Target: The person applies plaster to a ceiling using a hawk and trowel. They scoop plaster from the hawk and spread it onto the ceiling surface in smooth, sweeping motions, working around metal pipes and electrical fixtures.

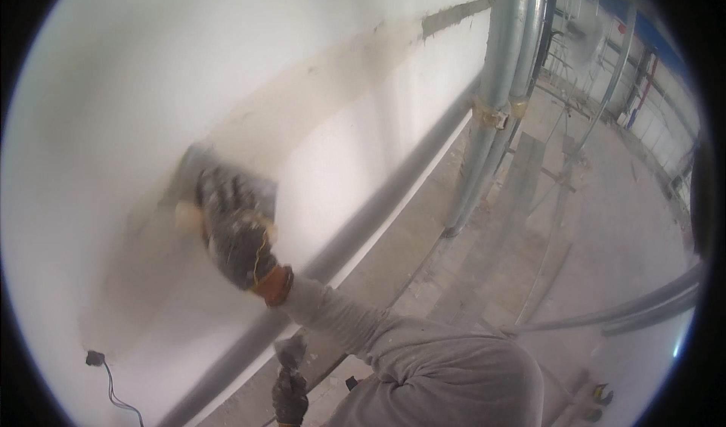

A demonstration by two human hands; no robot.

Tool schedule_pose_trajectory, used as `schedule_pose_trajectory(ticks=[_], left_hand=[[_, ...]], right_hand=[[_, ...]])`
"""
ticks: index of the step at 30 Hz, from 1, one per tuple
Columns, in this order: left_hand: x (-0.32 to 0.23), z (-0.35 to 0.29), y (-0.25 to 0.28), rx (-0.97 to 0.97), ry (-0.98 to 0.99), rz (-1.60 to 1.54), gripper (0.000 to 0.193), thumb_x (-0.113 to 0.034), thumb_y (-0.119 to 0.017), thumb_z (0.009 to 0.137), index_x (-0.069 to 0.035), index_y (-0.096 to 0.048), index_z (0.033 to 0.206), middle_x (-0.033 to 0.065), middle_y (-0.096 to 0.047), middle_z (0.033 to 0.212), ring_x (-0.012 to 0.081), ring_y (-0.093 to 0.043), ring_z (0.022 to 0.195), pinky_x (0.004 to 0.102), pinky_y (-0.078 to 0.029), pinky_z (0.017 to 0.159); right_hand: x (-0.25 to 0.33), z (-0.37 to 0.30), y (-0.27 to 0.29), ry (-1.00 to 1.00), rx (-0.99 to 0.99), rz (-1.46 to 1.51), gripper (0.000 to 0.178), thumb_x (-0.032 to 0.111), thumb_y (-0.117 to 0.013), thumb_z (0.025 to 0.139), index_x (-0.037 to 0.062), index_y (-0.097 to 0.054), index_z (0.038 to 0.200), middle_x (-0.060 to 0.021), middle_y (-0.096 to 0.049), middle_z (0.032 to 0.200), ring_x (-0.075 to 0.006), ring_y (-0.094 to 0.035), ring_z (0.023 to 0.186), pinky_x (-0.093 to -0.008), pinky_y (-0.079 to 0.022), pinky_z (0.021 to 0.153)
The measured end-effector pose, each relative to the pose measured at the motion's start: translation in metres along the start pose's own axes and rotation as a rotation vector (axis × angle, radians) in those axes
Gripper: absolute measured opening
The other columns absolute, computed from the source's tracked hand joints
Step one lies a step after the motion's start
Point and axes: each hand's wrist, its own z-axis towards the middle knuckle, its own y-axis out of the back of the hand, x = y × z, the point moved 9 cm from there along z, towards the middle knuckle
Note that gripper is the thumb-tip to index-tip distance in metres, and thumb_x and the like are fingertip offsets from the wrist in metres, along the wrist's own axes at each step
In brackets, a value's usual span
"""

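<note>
My right hand, in a dark, plaster-smeared glove with an orange cuff, is closed on a broad flat-bladed putty knife. Its blade lies against the white wall, on a long beige band of filler. Fingers spread over the back of the blade, and motion blurs them. Below my grey right sleeve, my left hand, also in a dark glove, is closed around a small tool with a greyish flat end. Its exact kind is unclear.
Vertical metal scaffold poles stand close by on the right. A grey pipe runs along the wall beside planks. Two wires hang from a dark wall box. More scaffolding and a dusty floor lie beyond.
</note>
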Motion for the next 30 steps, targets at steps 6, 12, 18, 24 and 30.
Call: schedule_pose_trajectory(ticks=[6,12,18,24,30], left_hand=[[0.027,-0.017,0.032,0.186,0.375,-1.259,0.034,-0.042,-0.054,0.102,-0.008,-0.062,0.103,0.0128,-0.067,0.078,0.0244,-0.063,0.054,0.0353,-0.052,0.045],[-0.051,-0.027,0.085,0.314,0.251,-0.858,0.039,-0.033,-0.065,0.099,0.002,-0.062,0.117,0.0152,-0.067,0.085,0.0176,-0.063,0.059,0.0265,-0.049,0.045],[-0.082,-0.030,0.093,0.228,0.006,-1.538,0.034,-0.031,-0.066,0.099,0.000,-0.062,0.113,0.0122,-0.067,0.084,0.0174,-0.064,0.064,0.0280,-0.050,0.049],[-0.155,0.030,0.135,-0.471,-0.299,-0.287,0.023,-0.013,-0.069,0.093,-0.004,-0.063,0.114,0.0111,-0.066,0.096,0.0249,-0.066,0.078,0.0351,-0.052,0.066],[-0.187,0.055,0.111,-0.456,-0.389,0.303,0.050,-0.008,-0.072,0.079,-0.012,-0.066,0.129,0.0135,-0.067,0.105,0.0333,-0.061,0.099,0.0436,-0.050,0.085]], right_hand=[[0.039,-0.080,0.037,-0.093,0.636,1.274,0.049,0.013,-0.062,0.096,0.0050,-0.052,0.143,-0.0104,-0.065,0.135,-0.0259,-0.067,0.116,-0.0421,-0.054,0.100],[0.023,-0.157,0.115,0.477,1.030,1.290,0.049,0.026,-0.063,0.095,0.0158,-0.056,0.142,-0.0111,-0.055,0.145,-0.0316,-0.051,0.135,-0.0483,-0.035,0.119],[-0.059,-0.180,0.082,0.601,1.150,0.515,0.058,0.026,-0.072,0.091,0.0159,-0.053,0.144,-0.0089,-0.053,0.148,-0.0316,-0.052,0.135,-0.0516,-0.036,0.119],[-0.155,-0.254,0.063,-1.155,0.741,1.628,0.034,0.016,-0.068,0.095,0.0024,-0.061,0.126,-0.0094,-0.062,0.127,-0.0215,-0.060,0.117,-0.0353,-0.050,0.103],[-0.096,-0.198,0.090,-1.331,0.466,1.774,0.025,0.021,-0.064,0.098,0.0047,-0.063,0.117,-0.0062,-0.063,0.115,-0.0178,-0.061,0.108,-0.0326,-0.053,0.094]])
